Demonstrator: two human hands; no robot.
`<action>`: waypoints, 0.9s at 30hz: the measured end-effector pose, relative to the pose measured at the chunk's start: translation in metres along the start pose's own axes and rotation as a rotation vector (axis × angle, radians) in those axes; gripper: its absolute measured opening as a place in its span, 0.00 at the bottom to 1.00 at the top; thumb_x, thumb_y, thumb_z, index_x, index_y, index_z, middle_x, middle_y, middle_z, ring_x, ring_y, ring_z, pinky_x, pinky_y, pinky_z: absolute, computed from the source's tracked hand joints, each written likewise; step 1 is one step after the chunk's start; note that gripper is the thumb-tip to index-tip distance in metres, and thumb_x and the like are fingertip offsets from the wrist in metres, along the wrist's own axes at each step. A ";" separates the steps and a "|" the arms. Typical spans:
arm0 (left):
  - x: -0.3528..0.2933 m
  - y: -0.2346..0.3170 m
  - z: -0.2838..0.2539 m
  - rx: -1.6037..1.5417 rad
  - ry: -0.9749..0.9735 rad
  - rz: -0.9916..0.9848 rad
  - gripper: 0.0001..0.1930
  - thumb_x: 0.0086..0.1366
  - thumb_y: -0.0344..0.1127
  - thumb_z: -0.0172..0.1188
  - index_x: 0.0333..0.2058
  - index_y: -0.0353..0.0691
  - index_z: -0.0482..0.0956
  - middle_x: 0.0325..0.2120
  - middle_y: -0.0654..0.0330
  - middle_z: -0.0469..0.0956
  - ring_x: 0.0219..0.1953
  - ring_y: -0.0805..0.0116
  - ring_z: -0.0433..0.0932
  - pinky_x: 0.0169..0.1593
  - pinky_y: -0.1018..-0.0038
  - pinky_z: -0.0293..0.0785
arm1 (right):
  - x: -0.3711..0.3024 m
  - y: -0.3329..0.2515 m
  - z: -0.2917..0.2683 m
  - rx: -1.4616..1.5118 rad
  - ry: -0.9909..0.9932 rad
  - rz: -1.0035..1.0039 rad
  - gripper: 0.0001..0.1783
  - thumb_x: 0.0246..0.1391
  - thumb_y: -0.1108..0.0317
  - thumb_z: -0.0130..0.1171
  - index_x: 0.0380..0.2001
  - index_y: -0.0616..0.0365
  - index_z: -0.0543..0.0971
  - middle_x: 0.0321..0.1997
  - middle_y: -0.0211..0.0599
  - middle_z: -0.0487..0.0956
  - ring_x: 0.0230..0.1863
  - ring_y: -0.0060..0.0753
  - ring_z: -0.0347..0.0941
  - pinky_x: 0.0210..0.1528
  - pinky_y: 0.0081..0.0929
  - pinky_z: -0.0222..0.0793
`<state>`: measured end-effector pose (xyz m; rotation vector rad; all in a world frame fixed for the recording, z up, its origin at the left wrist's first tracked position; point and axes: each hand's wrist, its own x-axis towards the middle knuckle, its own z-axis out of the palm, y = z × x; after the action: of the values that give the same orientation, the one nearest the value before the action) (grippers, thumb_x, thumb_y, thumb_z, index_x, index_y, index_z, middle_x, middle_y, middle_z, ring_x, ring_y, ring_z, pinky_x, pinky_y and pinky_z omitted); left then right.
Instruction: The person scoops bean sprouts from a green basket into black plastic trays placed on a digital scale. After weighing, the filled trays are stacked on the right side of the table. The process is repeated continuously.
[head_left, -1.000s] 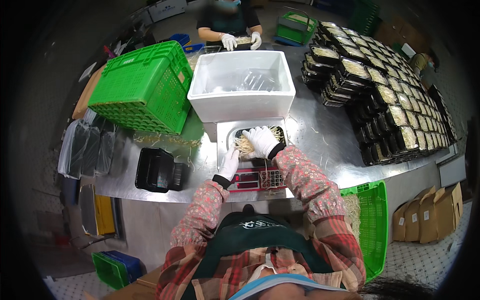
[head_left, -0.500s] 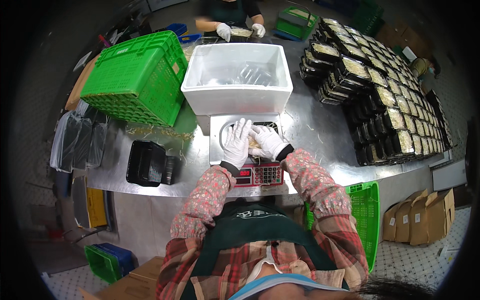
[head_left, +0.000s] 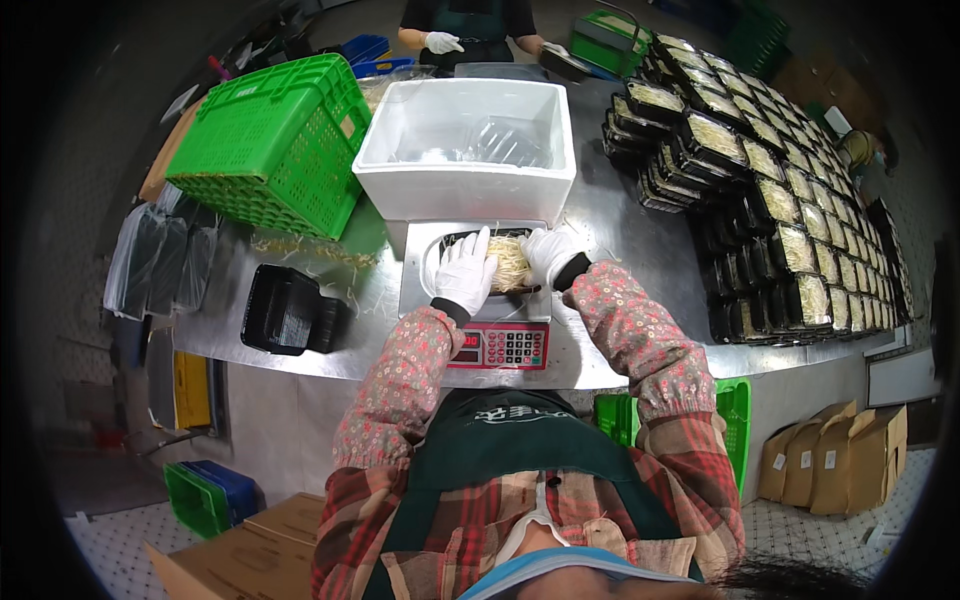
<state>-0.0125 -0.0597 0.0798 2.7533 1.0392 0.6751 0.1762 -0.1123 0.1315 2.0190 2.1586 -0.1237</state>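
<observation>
A black plastic tray (head_left: 449,240) filled with pale bean sprouts (head_left: 512,262) sits on the pan of a red-fronted digital scale (head_left: 500,345). My left hand (head_left: 464,276), in a white glove, lies over the left part of the sprouts with its fingers stretched out. At the right end of the tray my gloved right hand (head_left: 550,256) has its fingers bent in against the sprouts and rim. Its fingertips are partly hidden, so what they pinch cannot be made out. Nested empty black trays (head_left: 285,310) lie left of the scale.
Behind the scale stands a white foam box (head_left: 465,192) with clear plastic lids inside. A green crate (head_left: 270,150) is at its left. Filled packs (head_left: 790,240) are stacked high on the right. Across the steel table (head_left: 640,270) a co-worker holds a black tray (head_left: 565,62).
My hands have moved apart, uncovering the sprouts between them; the right hand has shifted to the tray's right end. The co-worker's hands have separated, one now holding a tray toward the right.
</observation>
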 end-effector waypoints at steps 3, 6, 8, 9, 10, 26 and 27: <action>0.008 0.001 0.008 0.031 -0.010 -0.009 0.27 0.69 0.46 0.48 0.63 0.39 0.63 0.54 0.50 0.71 0.56 0.52 0.69 0.60 0.59 0.62 | 0.011 -0.004 0.012 -0.083 0.021 -0.036 0.08 0.47 0.65 0.59 0.27 0.53 0.85 0.31 0.42 0.84 0.34 0.44 0.82 0.34 0.38 0.78; 0.004 -0.002 0.008 0.029 -0.010 0.018 0.28 0.69 0.46 0.48 0.63 0.38 0.62 0.55 0.50 0.70 0.57 0.52 0.68 0.61 0.58 0.62 | 0.004 0.003 0.004 -0.080 0.042 -0.152 0.08 0.48 0.68 0.57 0.28 0.54 0.84 0.31 0.42 0.84 0.34 0.43 0.83 0.34 0.39 0.78; 0.004 -0.001 0.008 0.057 -0.023 -0.005 0.29 0.69 0.46 0.47 0.64 0.38 0.61 0.56 0.49 0.69 0.58 0.51 0.67 0.62 0.58 0.61 | 0.003 0.015 0.003 -0.007 0.057 -0.138 0.08 0.48 0.66 0.57 0.29 0.55 0.84 0.32 0.42 0.84 0.35 0.46 0.82 0.35 0.41 0.78; 0.002 0.000 0.008 0.069 -0.032 -0.017 0.29 0.69 0.46 0.47 0.64 0.38 0.60 0.57 0.49 0.69 0.58 0.50 0.67 0.62 0.58 0.60 | 0.000 0.022 0.000 0.057 0.038 -0.122 0.10 0.51 0.65 0.56 0.32 0.55 0.83 0.32 0.45 0.83 0.37 0.49 0.81 0.39 0.42 0.77; 0.001 0.000 0.007 0.040 -0.033 -0.022 0.29 0.69 0.46 0.47 0.65 0.39 0.60 0.58 0.49 0.68 0.59 0.50 0.66 0.63 0.57 0.59 | -0.005 0.031 -0.004 0.120 0.019 -0.106 0.11 0.53 0.63 0.55 0.35 0.55 0.82 0.33 0.48 0.83 0.38 0.52 0.80 0.42 0.43 0.76; -0.219 -0.253 -0.128 0.221 -0.093 -1.071 0.26 0.66 0.47 0.51 0.61 0.47 0.70 0.52 0.50 0.76 0.55 0.50 0.74 0.65 0.44 0.54 | -0.137 0.175 0.111 0.968 0.040 0.380 0.13 0.55 0.66 0.66 0.38 0.65 0.82 0.31 0.30 0.82 0.32 0.19 0.72 0.37 0.24 0.70; -0.223 -0.255 -0.128 0.288 -0.098 -1.041 0.23 0.66 0.45 0.51 0.59 0.50 0.73 0.49 0.51 0.79 0.52 0.52 0.76 0.63 0.47 0.58 | -0.135 0.174 0.112 1.066 0.024 0.376 0.12 0.56 0.67 0.65 0.40 0.65 0.81 0.34 0.30 0.82 0.33 0.19 0.72 0.38 0.23 0.69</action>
<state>-0.3702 -0.0176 0.0456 1.9079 2.3476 0.2165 0.3655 -0.2530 0.0582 2.8659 1.8046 -1.4446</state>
